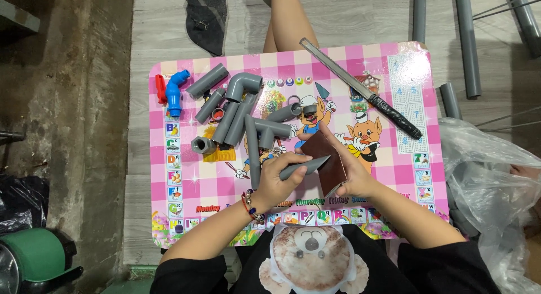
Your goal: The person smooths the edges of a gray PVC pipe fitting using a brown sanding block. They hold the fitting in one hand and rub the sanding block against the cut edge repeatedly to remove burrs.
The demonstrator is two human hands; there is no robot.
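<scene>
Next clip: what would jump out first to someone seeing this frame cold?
The bright pink checked table with cartoon pictures fills the middle. At its centre the left hand holds a short grey pipe against a brown sheet held in the right hand. A heap of grey pipe pieces lies at the table's upper left beside a blue fitting, and a long flat file lies slanted at upper right.

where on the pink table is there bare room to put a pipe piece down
Free: the lower-left of the pink table, below the grey fittings pile and left of the left hand; also the strip between the long file and the right hand. Crowded: the upper-left, around the blue valve.
</scene>
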